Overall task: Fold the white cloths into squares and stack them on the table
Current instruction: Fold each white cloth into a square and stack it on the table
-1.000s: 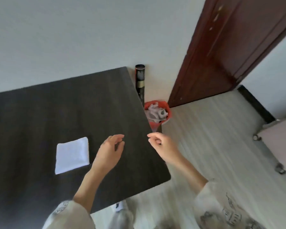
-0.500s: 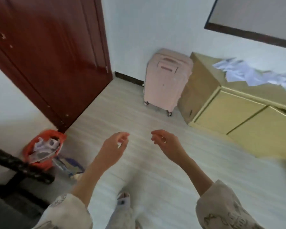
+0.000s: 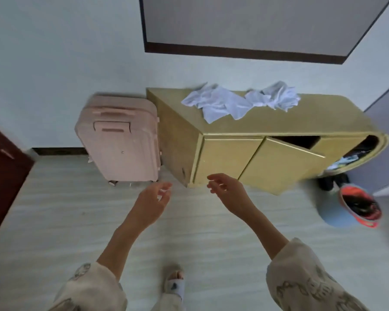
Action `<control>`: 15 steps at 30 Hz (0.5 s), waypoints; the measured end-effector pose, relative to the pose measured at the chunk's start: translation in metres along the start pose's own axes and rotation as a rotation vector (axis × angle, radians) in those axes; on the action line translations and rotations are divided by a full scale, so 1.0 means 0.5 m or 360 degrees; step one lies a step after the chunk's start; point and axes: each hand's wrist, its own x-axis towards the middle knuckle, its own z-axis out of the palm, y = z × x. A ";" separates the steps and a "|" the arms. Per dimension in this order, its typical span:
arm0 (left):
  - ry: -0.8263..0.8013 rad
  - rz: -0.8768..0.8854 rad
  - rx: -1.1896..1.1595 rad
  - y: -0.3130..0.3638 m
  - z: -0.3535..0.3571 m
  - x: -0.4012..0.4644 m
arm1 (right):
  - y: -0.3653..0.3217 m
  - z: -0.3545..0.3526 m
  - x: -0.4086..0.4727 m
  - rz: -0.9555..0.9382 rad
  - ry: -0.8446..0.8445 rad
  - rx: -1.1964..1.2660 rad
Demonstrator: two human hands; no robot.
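We face a yellow cabinet (image 3: 229, 153) beside a pink suitcase (image 3: 119, 142). The crumpled white cloths (image 3: 236, 101) lie along its top's back edge. Our left hand (image 3: 152, 204) and right hand (image 3: 230, 194) hang above the floor, fingers loosely curled, holding nothing. We can read no writing.

Crumpled cloths (image 3: 238, 102) lie on the cabinet (image 3: 279, 124) against the wall; a suitcase (image 3: 121, 144) stands just left of it, a bin (image 3: 346, 209) on the floor to its right. Both hands, left (image 3: 151, 203) and right (image 3: 229, 191), hover before the cabinet.
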 end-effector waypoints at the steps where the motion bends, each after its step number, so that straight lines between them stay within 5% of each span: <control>1: -0.0020 0.0019 0.0003 0.014 0.001 0.053 | -0.003 -0.021 0.039 0.0010 0.0028 0.0012; 15: -0.0436 -0.0014 0.0136 0.120 0.154 0.605 | 0.136 -0.241 0.562 0.0276 0.0072 -0.0004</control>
